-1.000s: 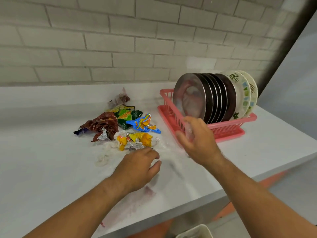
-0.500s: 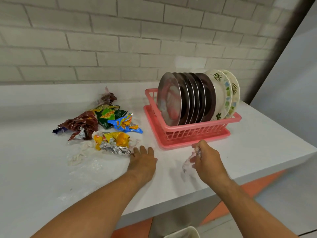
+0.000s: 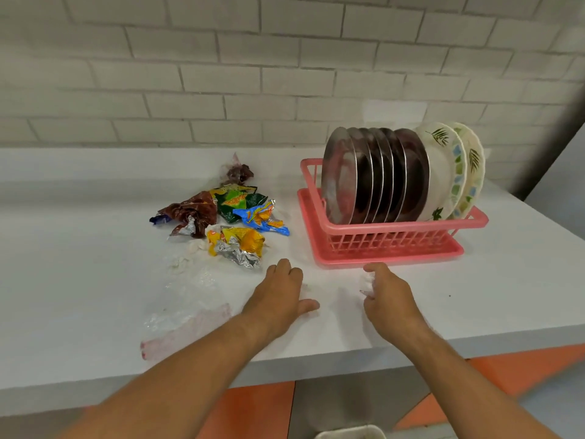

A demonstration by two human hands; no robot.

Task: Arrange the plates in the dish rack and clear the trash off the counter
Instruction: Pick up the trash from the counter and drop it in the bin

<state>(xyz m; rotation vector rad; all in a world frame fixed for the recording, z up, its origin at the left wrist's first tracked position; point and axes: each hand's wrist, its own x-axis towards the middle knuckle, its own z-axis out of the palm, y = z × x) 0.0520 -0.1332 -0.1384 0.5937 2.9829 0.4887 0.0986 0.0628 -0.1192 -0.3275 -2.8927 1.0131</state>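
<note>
Head view, and both hands are down on the white counter (image 3: 79, 280). The left hand (image 3: 278, 299) lies flat, palm down, fingers spread wide, holding nothing, and the trash pile sits at its eleven o'clock. There's a brown wrapper (image 3: 190, 213), a green wrapper (image 3: 237, 201), a blue wrapper (image 3: 261, 217) and a yellow and foil wrapper (image 3: 237, 243), all bunched together. A clear plastic bag (image 3: 186, 312) lies flat at the left hand's nine o'clock. The right hand (image 3: 391, 299) has its fingers curled around a scrap of clear plastic (image 3: 367, 285), just in front of the pink dish rack (image 3: 389, 239). At one o'clock from that hand, steel plates (image 3: 351, 175) and patterned plates (image 3: 449, 172) stand upright in the rack.
</note>
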